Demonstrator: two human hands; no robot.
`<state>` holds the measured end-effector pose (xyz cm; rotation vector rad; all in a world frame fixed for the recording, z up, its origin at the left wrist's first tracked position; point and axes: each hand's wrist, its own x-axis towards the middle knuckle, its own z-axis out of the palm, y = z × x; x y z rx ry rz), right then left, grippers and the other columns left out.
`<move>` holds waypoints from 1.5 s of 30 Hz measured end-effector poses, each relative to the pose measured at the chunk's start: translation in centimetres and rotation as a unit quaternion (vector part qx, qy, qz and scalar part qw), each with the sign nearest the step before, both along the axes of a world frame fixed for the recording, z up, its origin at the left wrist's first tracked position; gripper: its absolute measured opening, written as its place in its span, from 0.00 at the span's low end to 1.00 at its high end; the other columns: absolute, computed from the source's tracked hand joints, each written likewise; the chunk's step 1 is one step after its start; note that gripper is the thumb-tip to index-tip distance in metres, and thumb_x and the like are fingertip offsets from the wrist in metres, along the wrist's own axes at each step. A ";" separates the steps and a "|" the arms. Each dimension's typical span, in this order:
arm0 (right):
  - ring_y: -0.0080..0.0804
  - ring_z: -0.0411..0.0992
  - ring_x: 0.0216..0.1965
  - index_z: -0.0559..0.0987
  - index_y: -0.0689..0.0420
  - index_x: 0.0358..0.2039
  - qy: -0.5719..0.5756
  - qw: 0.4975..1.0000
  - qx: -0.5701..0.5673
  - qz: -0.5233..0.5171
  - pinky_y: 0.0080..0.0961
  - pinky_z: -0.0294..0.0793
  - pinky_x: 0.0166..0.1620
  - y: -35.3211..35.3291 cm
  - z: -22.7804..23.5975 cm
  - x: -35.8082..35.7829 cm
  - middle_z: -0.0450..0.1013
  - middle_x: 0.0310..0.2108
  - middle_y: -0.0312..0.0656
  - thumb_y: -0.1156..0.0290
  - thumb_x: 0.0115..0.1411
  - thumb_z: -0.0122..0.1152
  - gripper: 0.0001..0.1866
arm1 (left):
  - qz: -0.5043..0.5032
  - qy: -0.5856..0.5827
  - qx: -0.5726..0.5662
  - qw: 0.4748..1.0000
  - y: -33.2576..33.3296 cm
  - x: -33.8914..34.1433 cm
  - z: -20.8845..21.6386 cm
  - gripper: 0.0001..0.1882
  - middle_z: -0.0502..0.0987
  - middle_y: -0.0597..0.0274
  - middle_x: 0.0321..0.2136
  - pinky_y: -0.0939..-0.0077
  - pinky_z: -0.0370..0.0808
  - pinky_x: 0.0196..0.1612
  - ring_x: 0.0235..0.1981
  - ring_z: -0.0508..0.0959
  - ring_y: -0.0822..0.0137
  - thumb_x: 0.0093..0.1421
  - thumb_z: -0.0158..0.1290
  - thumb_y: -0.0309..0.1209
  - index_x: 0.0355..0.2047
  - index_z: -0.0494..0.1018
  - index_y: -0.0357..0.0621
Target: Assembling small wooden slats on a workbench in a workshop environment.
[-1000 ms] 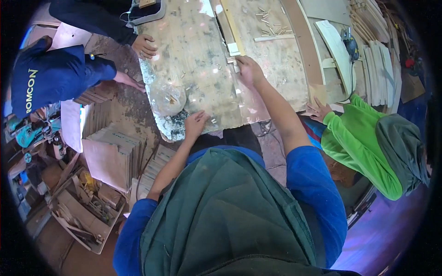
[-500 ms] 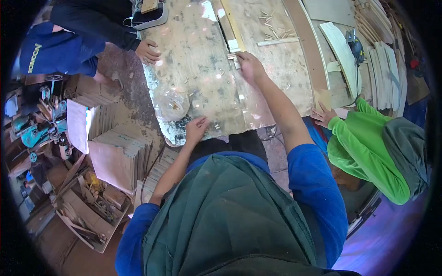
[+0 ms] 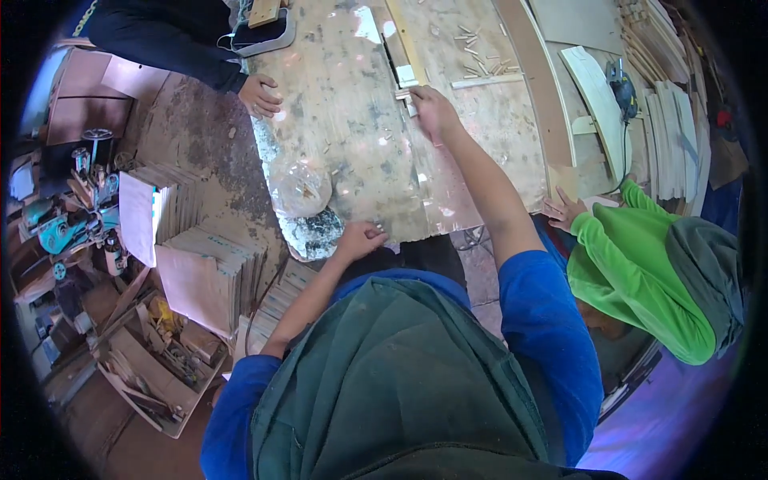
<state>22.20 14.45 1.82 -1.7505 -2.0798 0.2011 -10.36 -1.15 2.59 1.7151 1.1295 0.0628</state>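
My right hand [image 3: 434, 114] reaches far over the worn wooden tabletop [image 3: 352, 168], its fingers closed on a small pale wood block [image 3: 412, 108]. The block sits at the near end of a long yellow wooden strip [image 3: 405, 36] with a dark slot beside it. A white piece [image 3: 406, 77] lies just beyond the fingertips. At the table's near edge, my left hand [image 3: 360, 241] is pinched, fingertips together. What it holds, if anything, is too small to name. A clear plastic bag [image 3: 304, 189] with small pieces inside lies to its left.
Several wooden dowel pins [image 3: 483, 66] lie at the far right, by a thin strip [image 3: 488, 81]. Another person's hand [image 3: 260, 95] rests on the table's left edge; a green-sleeved person's hand [image 3: 564, 210] touches the right. Stacked boards [image 3: 204, 276] stand on the floor at left.
My left hand has moved right along the near edge, over where small pins lay, and its fingers have pinched together. My right hand stays at the block. The view has shifted slightly.
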 end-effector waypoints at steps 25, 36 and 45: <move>0.43 0.70 0.51 0.77 0.63 0.43 -0.044 0.998 -0.030 0.041 0.32 0.71 0.55 3.4 0.9 1.0 0.73 0.47 0.47 0.81 0.45 0.59 0.20 | 0.018 -0.036 -0.059 0.997 0.2 -0.3 -1.3 0.17 0.79 0.60 0.15 0.76 0.76 0.23 0.16 0.79 0.72 0.56 0.62 0.40 0.20 0.80 0.38; 0.44 0.70 0.52 0.78 0.65 0.41 -0.050 0.997 -0.051 0.029 0.32 0.71 0.56 5.2 1.3 1.1 0.72 0.48 0.47 0.82 0.45 0.56 0.19 | 0.013 -0.042 -0.065 0.997 0.4 -0.2 -1.2 0.15 0.79 0.60 0.15 0.76 0.75 0.22 0.15 0.78 0.73 0.56 0.62 0.38 0.21 0.80 0.37; 0.45 0.70 0.52 0.78 0.65 0.42 -0.038 0.997 -0.041 0.050 0.31 0.72 0.55 4.0 1.1 1.2 0.73 0.48 0.49 0.82 0.45 0.56 0.19 | 0.010 -0.013 -0.089 0.996 0.5 -0.4 -1.1 0.17 0.79 0.58 0.16 0.73 0.75 0.25 0.16 0.78 0.69 0.53 0.61 0.44 0.23 0.81 0.40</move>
